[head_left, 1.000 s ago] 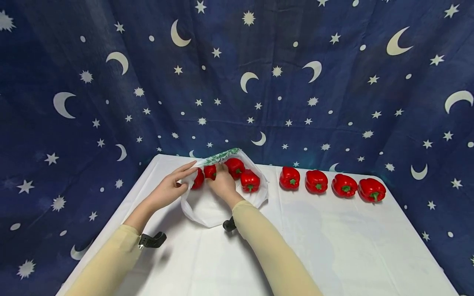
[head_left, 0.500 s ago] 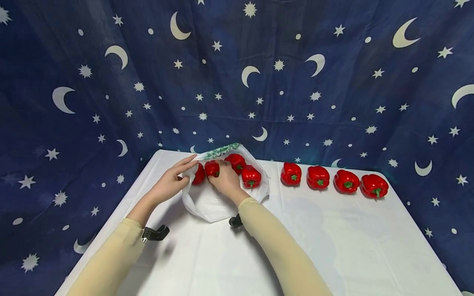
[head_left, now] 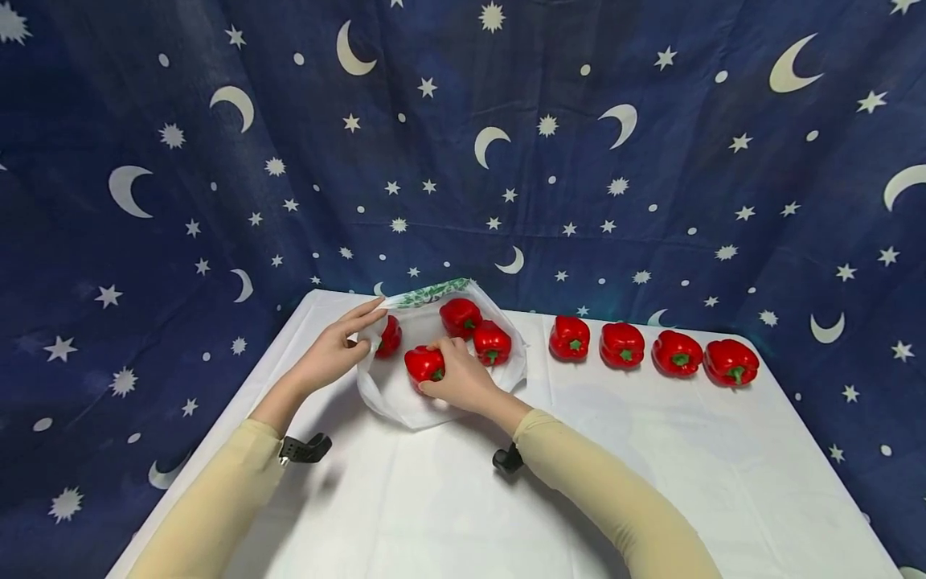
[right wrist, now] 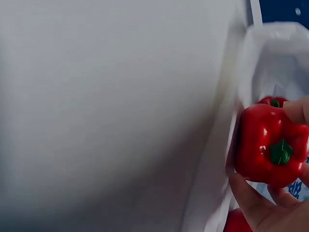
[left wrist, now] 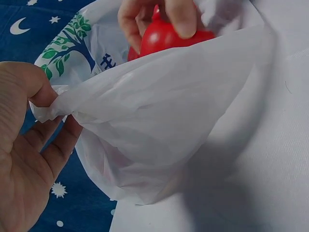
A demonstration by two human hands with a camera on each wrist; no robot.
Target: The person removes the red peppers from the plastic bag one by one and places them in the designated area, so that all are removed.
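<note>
A white plastic bag (head_left: 387, 406) with a green leaf print lies with its mouth wide apart in the head view. My left hand (head_left: 334, 347) pinches the bag's left rim between thumb and fingers, as the left wrist view shows on the bunched plastic (left wrist: 58, 104). Inside the bag mouth, my right hand (head_left: 466, 379) grips a red bell pepper (right wrist: 265, 140), its green stem facing the right wrist camera. Another bell pepper (head_left: 388, 337) sits in the bag beside my left hand. Two more, a rear bell pepper (head_left: 460, 317) and a front bell pepper (head_left: 492, 344), rest at the bag's right side.
To the right of the bag, several red bell peppers (head_left: 621, 346) stand in a row along the back of the white-covered table (head_left: 651, 466). Behind it hangs a dark blue curtain (head_left: 434, 145) with moons and stars.
My right hand has drawn the bell pepper from the back of the bag toward me and slightly right. The left hand keeps its hold on the rim. The head view has tilted slightly.
</note>
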